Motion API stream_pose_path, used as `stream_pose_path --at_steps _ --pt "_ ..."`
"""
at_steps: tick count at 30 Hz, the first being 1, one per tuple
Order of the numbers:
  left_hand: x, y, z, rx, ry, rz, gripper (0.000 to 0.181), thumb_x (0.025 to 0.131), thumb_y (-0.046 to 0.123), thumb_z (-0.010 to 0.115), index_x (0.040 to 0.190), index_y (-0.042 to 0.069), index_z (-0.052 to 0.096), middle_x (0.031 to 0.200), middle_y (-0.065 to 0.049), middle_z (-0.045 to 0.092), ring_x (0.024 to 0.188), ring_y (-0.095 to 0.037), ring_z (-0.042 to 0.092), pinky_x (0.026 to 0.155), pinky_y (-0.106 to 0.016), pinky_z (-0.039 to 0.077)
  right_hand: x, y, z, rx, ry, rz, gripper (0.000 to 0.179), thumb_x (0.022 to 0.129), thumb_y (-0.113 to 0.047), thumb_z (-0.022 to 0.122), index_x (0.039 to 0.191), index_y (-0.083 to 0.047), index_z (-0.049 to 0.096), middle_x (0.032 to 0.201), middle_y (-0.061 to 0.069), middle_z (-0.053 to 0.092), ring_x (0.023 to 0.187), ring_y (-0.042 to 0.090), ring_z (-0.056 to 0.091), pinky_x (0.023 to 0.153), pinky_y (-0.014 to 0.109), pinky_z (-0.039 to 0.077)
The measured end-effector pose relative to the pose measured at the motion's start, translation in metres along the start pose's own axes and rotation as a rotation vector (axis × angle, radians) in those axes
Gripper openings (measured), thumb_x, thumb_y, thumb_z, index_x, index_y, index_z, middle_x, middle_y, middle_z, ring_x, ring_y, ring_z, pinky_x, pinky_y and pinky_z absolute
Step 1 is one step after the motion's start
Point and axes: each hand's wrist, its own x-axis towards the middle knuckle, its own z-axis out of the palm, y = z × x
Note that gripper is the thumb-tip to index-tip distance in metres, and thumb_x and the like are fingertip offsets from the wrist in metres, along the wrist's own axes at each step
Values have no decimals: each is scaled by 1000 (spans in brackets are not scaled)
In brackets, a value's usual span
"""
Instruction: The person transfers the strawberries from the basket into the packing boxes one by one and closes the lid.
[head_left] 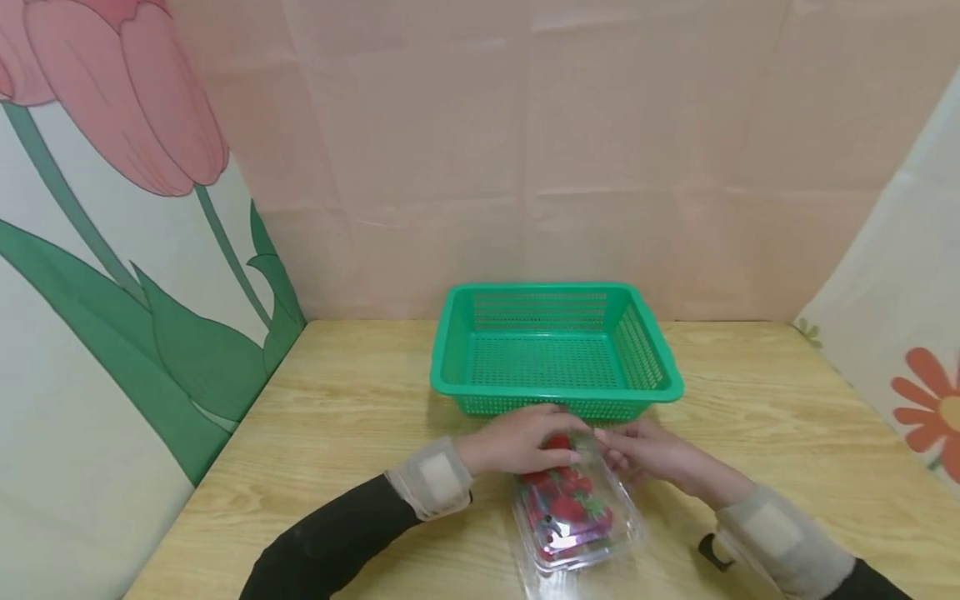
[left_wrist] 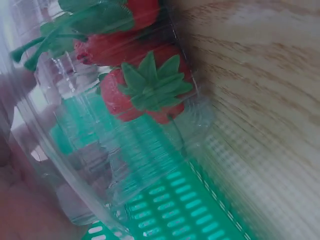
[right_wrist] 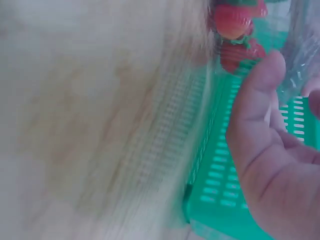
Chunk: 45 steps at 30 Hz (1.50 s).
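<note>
A clear plastic clamshell box (head_left: 600, 475) of red strawberries (head_left: 567, 508) with green leaves stands on the table in front of the green basket (head_left: 555, 392). My left hand (head_left: 525, 442) lies across the far left part of the box and grips it, fingers over the lid. At the far right corner, my right hand (head_left: 648, 454) has its thumb and curled fingers pinching the box's edge. The right wrist view shows that thumb (right_wrist: 272, 70) against the clear plastic. Through the box wall in the left wrist view, strawberries (left_wrist: 145, 90) and left-hand fingers show.
The rectangular basket has slotted walls and nothing inside, and sits near the table's back edge. Behind it hangs a pink cloth backdrop (head_left: 525, 167). Flower-printed panels (head_left: 172, 292) flank the wooden table (head_left: 360, 392). Bands wrap both wrists, with a dark strap end (head_left: 715, 552) hanging on the right.
</note>
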Motion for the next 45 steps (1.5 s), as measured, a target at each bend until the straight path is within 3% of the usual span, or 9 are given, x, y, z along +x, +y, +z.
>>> stream_pose_path --at_steps 6,11,15,18,21,24,30,37,45 --pt "-16 0 0 46 60 -96 57 94 59 51 139 26 54 134 3 56 119 -14 53 94 -33 46 -14 12 -4 22 -199 -28 43 107 -29 38 106 7 62 90 10 67 79 22 65 67 37 55" --pt "-30 3 -4 142 111 -190 58 92 60 54 138 24 56 121 -1 63 102 -14 61 72 -28 51 -21 17 -8 39 -240 -54 39 106 -25 40 113 8 60 95 15 65 79 23 64 66 37 55" --pt "-39 5 -7 227 131 -287 60 91 62 54 136 22 58 102 0 68 82 -10 61 51 -23 42 -21 17 -13 44 -229 -76 34 105 -20 43 112 9 58 94 16 64 82 26 63 69 42 56" --pt "-44 6 -11 256 126 -338 61 91 61 54 135 20 58 80 5 62 66 -7 52 42 -24 35 -15 16 -16 54 -215 -94 30 104 -18 45 108 9 59 93 15 64 84 26 62 70 42 56" --pt "-47 6 -13 277 142 -340 59 91 59 56 132 17 60 61 9 46 55 -6 41 39 -23 30 -8 15 -19 94 -206 -112 28 103 -16 46 108 8 60 92 13 64 83 23 62 71 39 56" --pt "-50 5 -13 285 164 -326 59 92 58 57 130 14 62 53 9 36 49 -5 33 38 -22 24 -1 17 -20 147 -211 -127 30 103 -14 46 110 12 58 93 10 64 82 19 62 71 34 55" --pt "-55 3 -14 239 154 -331 60 93 55 56 131 9 61 49 9 29 46 -5 25 39 -21 19 12 23 -25 212 -179 -113 26 103 -13 46 107 7 63 87 4 63 76 11 59 67 26 53" --pt "-58 3 -16 189 116 -354 59 94 54 56 134 9 58 47 10 27 41 -4 19 36 -19 17 24 28 -29 264 -29 -34 15 101 -20 53 91 -12 60 79 -1 60 71 8 58 63 24 51" --pt "-59 3 -14 191 120 -363 59 94 54 55 133 9 59 49 9 32 42 -4 22 36 -18 19 31 27 -28 170 54 -90 15 101 -18 52 95 -5 55 79 1 55 70 9 55 63 26 50"
